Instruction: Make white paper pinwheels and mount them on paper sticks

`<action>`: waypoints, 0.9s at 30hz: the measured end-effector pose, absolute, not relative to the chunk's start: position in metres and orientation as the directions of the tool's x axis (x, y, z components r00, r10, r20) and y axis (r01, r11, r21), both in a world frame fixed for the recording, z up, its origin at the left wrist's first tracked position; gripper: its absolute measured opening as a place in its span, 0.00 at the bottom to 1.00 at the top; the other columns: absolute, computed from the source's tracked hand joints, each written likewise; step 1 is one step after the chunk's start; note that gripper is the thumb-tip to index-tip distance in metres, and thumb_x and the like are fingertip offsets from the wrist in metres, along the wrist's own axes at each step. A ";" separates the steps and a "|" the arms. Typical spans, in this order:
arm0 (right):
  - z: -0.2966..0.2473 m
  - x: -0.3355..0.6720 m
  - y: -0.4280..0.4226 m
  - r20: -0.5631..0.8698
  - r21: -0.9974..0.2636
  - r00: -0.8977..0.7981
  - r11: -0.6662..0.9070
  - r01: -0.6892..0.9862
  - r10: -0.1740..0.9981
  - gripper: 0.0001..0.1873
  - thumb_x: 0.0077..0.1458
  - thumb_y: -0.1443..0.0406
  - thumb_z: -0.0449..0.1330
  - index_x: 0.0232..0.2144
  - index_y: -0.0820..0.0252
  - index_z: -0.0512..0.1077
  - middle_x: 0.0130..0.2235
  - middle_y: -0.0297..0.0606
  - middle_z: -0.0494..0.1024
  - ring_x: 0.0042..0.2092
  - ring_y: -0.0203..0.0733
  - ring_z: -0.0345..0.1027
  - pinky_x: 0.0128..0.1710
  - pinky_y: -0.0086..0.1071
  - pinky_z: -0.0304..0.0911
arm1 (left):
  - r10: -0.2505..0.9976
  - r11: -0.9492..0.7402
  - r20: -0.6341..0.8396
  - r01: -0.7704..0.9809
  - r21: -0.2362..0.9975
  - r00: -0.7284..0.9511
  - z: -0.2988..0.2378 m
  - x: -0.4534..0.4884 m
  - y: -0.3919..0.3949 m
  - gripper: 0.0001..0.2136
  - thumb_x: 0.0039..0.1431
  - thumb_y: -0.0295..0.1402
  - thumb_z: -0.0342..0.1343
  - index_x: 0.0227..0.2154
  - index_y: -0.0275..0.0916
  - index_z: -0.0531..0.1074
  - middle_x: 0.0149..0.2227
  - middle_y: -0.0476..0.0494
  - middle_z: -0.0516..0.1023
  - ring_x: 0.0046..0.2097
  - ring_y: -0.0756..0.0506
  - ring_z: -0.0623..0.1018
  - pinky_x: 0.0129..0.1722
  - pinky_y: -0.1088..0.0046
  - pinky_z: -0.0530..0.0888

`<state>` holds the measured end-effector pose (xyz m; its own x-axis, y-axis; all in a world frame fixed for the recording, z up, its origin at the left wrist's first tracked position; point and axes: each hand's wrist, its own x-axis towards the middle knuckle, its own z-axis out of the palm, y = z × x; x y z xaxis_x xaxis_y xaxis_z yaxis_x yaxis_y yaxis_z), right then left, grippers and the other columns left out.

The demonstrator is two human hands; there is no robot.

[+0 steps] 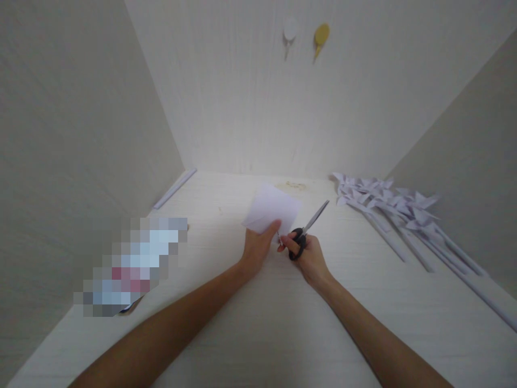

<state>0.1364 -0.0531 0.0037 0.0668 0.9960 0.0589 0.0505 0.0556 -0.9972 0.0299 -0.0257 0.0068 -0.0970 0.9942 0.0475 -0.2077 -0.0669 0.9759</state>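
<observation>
A square sheet of white paper (271, 207) is held above the table by my left hand (258, 249), the thumb on top and the fingers beneath. My right hand (310, 260) is closed round the black handles of a pair of scissors (314, 220). Their blades look closed and point away to the upper right, clear of the sheet. The thumb and fingertips of that hand come together at the sheet's near corner. A small dark line shows there, too small to make out.
Several white paper pinwheels (379, 196) on rolled paper sticks lie piled at the right. One paper roll (175, 188) rests along the left wall. A blurred-out object (141, 264) stands at the left on the pale tabletop (250, 334). White (290, 31) and yellow (322, 35) hooks hang on the back wall.
</observation>
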 end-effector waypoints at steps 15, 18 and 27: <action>0.002 0.140 -0.052 0.051 -0.998 0.081 0.048 0.044 0.995 0.11 0.39 0.59 0.60 0.17 0.63 0.69 0.18 0.35 0.71 0.20 0.31 0.55 0.20 0.27 0.49 | 0.999 -0.032 0.023 -0.245 0.969 -0.038 0.006 0.030 -0.025 0.13 0.39 0.35 0.57 0.30 0.35 0.69 0.32 0.44 0.74 0.32 0.49 0.73 0.32 0.73 0.69; 0.000 0.141 -0.051 0.049 -0.999 0.061 0.048 0.013 0.997 0.11 0.39 0.59 0.60 0.17 0.63 0.70 0.19 0.35 0.70 0.20 0.31 0.54 0.18 0.26 0.47 | 1.000 -0.023 0.019 -0.285 0.958 -0.019 0.004 0.030 -0.024 0.13 0.39 0.36 0.58 0.30 0.35 0.69 0.32 0.45 0.74 0.31 0.49 0.73 0.30 0.73 0.69; 0.000 0.143 -0.051 -0.032 -0.965 -0.033 -0.040 -0.259 0.999 0.08 0.36 0.64 0.62 0.19 0.62 0.68 0.15 0.26 0.59 0.18 0.27 0.47 0.17 0.25 0.40 | 0.997 0.019 0.011 -0.377 0.926 0.076 0.001 0.030 -0.022 0.11 0.40 0.38 0.57 0.18 0.35 0.65 0.14 0.53 0.65 0.17 0.55 0.65 0.19 0.78 0.63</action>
